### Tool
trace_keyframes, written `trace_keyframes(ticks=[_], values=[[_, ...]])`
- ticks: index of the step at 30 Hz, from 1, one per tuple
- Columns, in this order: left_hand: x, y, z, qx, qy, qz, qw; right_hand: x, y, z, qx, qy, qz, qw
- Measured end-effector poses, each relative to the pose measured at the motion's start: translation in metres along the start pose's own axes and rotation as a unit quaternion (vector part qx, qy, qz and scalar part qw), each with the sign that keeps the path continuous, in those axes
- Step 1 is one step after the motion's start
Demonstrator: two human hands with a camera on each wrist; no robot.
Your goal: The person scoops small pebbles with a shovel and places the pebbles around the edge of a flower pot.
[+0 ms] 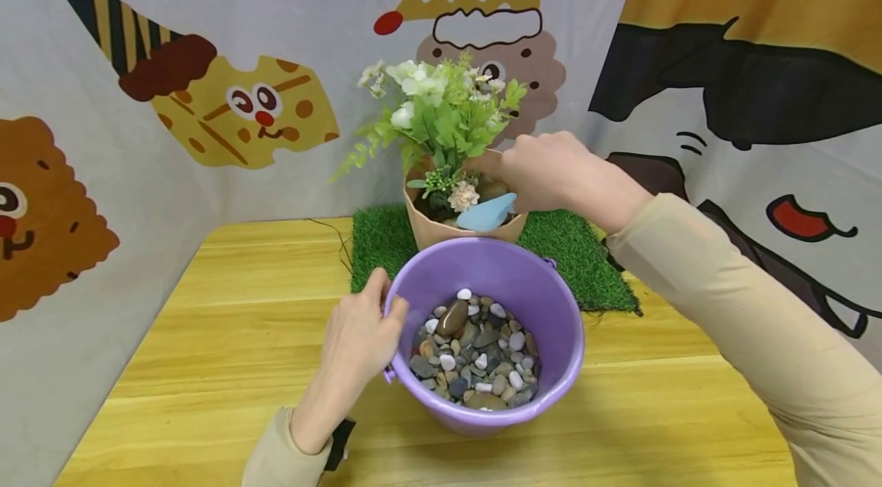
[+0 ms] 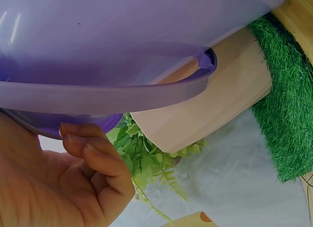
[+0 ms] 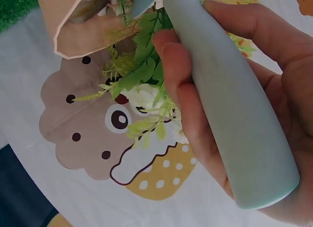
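Blue trowel [image 1: 486, 213] tilts near planter [image 1: 426, 234] rim, bucket [image 1: 547, 303] mouth open

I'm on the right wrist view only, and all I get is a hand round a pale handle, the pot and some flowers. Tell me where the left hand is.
Observer: The left hand holds the rim of a purple bucket.
Operator: That's out of my picture. Report what's in it.
Observer: Stones, mostly small, in grey, brown and white.
Operator: Now give me where it stands.
Observer: On the person's side of the pot, hiding the pot's lower part in the head view.
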State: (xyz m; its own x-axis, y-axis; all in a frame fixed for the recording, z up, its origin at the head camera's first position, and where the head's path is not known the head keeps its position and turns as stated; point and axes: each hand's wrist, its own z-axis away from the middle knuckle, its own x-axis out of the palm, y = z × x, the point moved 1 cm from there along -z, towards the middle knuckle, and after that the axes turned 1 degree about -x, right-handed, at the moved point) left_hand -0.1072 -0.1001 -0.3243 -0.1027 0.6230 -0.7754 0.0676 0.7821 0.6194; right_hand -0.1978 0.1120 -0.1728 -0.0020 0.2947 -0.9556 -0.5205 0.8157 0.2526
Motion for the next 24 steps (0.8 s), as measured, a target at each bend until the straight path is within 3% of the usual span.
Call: trace_keyframes(ticks=[11, 19, 24], values=[[0.001, 0.000, 0.000, -0.006, -0.002, 0.004, 1.0000, 0.014, 0.000, 0.043, 0.017, 0.123, -0.022, 0.9921], [0.001, -0.001, -0.001, -0.011, -0.005, 0.004, 0.9999, 0.023, -0.006, 0.068, -0.007, 0.162, -0.034, 0.9861], [0.001, 0.000, 0.000, -0.011, -0.005, 0.000, 0.9999, 0.031, -0.013, 0.077, -0.021, 0.164, -0.033, 0.9856]])
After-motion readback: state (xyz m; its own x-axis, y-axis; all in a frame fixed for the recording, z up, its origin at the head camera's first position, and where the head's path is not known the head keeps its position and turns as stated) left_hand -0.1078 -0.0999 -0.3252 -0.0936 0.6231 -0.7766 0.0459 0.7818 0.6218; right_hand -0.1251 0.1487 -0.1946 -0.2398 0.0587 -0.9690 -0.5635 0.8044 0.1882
